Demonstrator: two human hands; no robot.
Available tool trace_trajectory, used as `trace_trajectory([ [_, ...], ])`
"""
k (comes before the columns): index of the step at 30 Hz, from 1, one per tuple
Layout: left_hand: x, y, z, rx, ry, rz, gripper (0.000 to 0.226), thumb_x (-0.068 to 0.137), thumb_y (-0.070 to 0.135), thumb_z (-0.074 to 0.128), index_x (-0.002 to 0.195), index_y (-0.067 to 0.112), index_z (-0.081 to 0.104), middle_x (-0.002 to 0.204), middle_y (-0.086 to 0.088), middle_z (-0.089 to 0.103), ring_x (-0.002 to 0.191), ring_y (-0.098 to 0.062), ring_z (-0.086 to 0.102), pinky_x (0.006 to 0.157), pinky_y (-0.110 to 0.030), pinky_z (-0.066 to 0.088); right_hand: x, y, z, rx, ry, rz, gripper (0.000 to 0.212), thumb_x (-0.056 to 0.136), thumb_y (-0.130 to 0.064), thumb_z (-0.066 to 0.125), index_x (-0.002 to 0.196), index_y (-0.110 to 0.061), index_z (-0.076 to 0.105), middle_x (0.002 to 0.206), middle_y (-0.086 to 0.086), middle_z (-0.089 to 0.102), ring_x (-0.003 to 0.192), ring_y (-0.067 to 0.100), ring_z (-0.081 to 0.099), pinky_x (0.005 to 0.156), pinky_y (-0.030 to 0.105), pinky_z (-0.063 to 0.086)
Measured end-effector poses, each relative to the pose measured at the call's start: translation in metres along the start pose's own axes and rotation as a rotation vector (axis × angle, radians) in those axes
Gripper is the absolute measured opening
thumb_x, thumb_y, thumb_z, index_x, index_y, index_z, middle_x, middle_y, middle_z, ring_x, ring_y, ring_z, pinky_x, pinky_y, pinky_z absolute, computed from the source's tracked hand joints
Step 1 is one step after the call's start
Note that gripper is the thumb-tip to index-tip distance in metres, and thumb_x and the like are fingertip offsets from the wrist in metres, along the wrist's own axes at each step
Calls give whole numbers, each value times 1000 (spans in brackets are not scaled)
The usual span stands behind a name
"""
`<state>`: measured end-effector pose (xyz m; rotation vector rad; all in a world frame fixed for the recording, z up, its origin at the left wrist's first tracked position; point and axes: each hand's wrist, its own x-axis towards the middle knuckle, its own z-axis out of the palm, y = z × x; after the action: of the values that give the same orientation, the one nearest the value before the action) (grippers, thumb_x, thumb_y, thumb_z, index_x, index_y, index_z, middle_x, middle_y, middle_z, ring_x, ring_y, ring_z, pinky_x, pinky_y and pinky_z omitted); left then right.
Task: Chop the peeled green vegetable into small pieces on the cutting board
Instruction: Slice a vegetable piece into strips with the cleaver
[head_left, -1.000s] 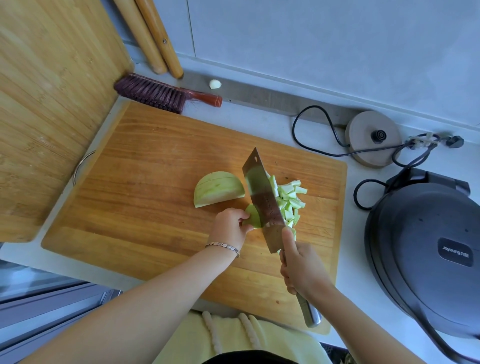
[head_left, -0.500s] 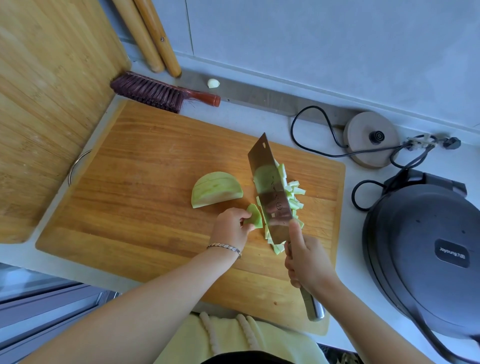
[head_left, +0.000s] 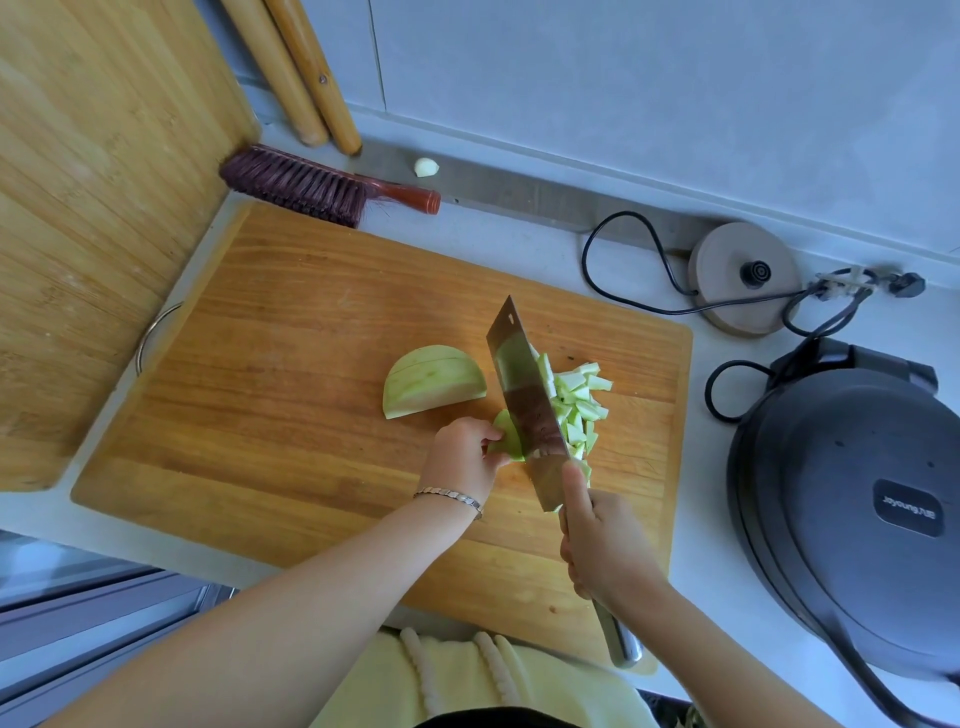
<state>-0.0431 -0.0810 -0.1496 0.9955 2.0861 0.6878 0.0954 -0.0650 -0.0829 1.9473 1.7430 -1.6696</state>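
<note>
Many cut pieces (head_left: 579, 405) were piled; a sliver (head_left: 506, 441) was pinched by the left hand (head_left: 462, 457), the cleaver (head_left: 524, 400) gripped by the right hand (head_left: 605, 551); one large half (head_left: 434, 379) was left uncut.

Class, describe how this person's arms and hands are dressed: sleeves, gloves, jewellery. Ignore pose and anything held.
Both forearms are bare to the frame's edge: no sleeves, no gloves. The left hand has a thin silver-coloured metal link bracelet at its wrist. The right hand shows no ring, watch or band.
</note>
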Motion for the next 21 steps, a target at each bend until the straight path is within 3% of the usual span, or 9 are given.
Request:
trace_trajectory([
  [9, 0, 0, -1, -11, 21, -8, 26, 78, 13, 70, 103, 7, 68, 106, -9, 67, 98, -21, 62, 86, -28, 48, 22, 16, 23, 58, 45, 29, 52, 92, -55, 30, 59, -15, 35, 47, -2, 35, 41, 13, 33, 43, 26, 28],
  [14, -1, -2, 1, -63, 37, -22, 27, 76, 14, 72, 102, 6, 69, 104, -8, 69, 96, -20, 64, 86, -27, 50, 21, 9, 10, 218, 3, 74, 53, 94, -54, 32, 57, -16, 30, 42, -6, 27, 37, 12, 23, 40, 21, 22],
  [21, -6, -4, 2, -86, 41, 11, 28, 78, 16, 71, 105, 9, 68, 103, -7, 68, 95, -20, 64, 86, -33, 53, 6, -3, -11, 144, -20, 10, 55, 94, -54, 29, 60, -13, 34, 39, -6, 31, 34, 11, 27, 39, 21, 28],
])
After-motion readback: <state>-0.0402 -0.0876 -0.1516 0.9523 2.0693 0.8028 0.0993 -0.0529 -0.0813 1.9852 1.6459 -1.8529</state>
